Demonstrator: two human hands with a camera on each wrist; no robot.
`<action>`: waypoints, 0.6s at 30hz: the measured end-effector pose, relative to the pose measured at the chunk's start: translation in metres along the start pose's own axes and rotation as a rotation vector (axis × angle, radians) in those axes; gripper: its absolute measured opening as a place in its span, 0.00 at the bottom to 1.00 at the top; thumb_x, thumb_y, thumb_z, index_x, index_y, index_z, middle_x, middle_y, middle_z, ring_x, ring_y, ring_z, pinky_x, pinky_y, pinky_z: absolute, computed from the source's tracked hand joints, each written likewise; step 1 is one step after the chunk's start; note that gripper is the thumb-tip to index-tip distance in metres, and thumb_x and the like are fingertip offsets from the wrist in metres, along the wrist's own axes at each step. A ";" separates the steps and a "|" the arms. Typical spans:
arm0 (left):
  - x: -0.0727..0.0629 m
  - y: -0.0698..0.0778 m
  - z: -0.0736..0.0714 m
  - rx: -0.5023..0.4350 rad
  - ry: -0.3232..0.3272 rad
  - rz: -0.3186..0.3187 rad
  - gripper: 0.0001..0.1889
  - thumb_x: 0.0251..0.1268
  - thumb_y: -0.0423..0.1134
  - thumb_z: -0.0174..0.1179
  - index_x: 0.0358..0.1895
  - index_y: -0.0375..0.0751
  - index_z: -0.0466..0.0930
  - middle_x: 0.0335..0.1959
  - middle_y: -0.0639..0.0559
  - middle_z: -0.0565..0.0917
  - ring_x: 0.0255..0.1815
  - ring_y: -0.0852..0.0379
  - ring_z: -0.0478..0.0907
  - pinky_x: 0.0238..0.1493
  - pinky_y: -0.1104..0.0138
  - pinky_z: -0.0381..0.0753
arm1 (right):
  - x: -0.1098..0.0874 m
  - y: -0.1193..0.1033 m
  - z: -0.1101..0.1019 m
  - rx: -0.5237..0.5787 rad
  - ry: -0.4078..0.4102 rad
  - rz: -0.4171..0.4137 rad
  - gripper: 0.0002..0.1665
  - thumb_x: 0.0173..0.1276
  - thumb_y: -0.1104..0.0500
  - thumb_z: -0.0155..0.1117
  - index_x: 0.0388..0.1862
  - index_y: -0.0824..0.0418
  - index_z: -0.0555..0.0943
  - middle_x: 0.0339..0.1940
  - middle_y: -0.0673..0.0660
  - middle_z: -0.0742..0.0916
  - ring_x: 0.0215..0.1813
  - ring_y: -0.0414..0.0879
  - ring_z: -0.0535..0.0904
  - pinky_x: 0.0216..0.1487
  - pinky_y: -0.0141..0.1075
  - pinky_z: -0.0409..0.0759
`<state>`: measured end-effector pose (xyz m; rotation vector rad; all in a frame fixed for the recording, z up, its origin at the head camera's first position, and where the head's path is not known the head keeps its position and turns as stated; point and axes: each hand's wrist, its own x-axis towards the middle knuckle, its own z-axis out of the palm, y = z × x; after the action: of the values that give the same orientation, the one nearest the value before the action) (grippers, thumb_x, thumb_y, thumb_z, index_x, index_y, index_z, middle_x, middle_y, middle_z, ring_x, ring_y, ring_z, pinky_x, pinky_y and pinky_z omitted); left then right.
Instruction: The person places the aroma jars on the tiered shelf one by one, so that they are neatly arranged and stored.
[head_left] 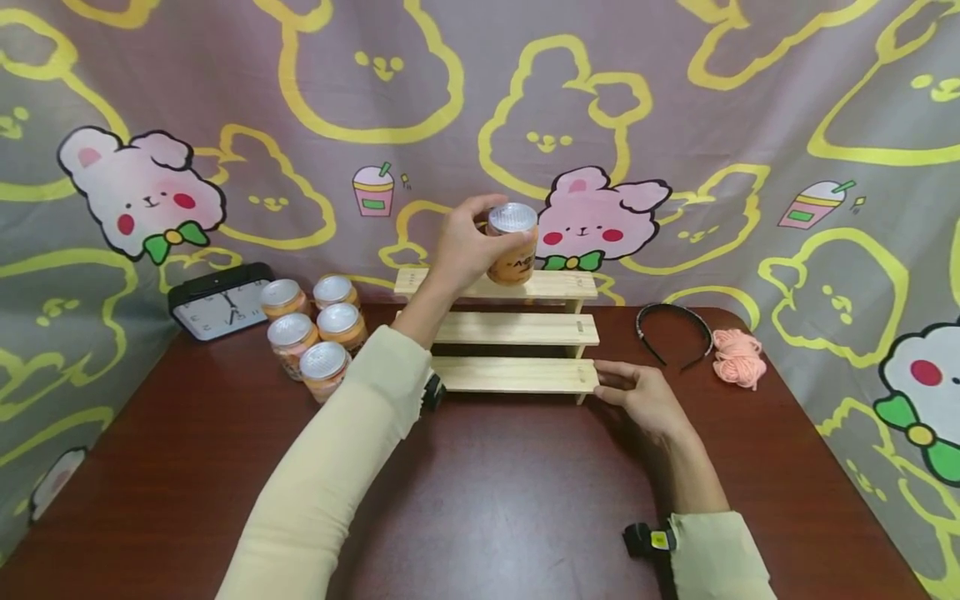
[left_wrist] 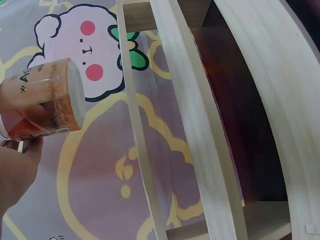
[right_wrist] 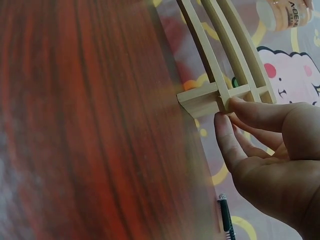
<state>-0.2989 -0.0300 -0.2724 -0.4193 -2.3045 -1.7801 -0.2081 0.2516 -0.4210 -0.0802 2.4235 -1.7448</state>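
My left hand (head_left: 471,250) grips a can (head_left: 513,262) with an orange label and a silvery ridged lid. In the left wrist view the can (left_wrist: 42,102) hangs apart from the top board of a three-step wooden rack (head_left: 517,375). Fingers of that hand (left_wrist: 17,172) show at the can's lid end. At the rack's right end, my right hand (head_left: 648,400) pinches the lowest board's edge. The right wrist view has thumb and fingertips of this hand (right_wrist: 270,145) on the end of the rack (right_wrist: 232,65).
Several similar cans (head_left: 324,362) stand grouped left of the rack, beside a black-framed clock (head_left: 225,304). To the right lie a headband (head_left: 675,308) and a pink yarn ball (head_left: 738,358). A patterned curtain (head_left: 465,100) hangs behind the brown table (head_left: 487,500).
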 end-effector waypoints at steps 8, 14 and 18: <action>0.010 -0.004 0.012 -0.006 0.011 -0.011 0.34 0.54 0.43 0.79 0.65 0.41 0.77 0.59 0.47 0.79 0.56 0.52 0.78 0.54 0.61 0.81 | 0.001 0.001 0.000 0.004 -0.005 -0.008 0.29 0.69 0.70 0.67 0.68 0.74 0.74 0.59 0.72 0.82 0.48 0.38 0.83 0.44 0.29 0.81; 0.014 -0.006 0.025 0.012 0.034 -0.012 0.34 0.54 0.43 0.78 0.65 0.41 0.78 0.58 0.47 0.80 0.55 0.52 0.79 0.52 0.62 0.81 | 0.002 0.002 0.000 0.003 0.002 -0.003 0.29 0.69 0.70 0.67 0.68 0.73 0.74 0.60 0.72 0.82 0.48 0.38 0.83 0.44 0.29 0.81; 0.017 -0.007 0.033 0.002 0.043 -0.012 0.33 0.54 0.42 0.78 0.63 0.41 0.78 0.58 0.47 0.79 0.54 0.52 0.79 0.52 0.63 0.81 | 0.002 0.002 0.000 -0.001 0.001 -0.002 0.29 0.69 0.69 0.67 0.68 0.73 0.74 0.60 0.72 0.82 0.48 0.38 0.83 0.44 0.29 0.81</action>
<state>-0.3167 0.0020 -0.2820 -0.3640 -2.2841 -1.7750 -0.2096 0.2523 -0.4232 -0.0818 2.4253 -1.7447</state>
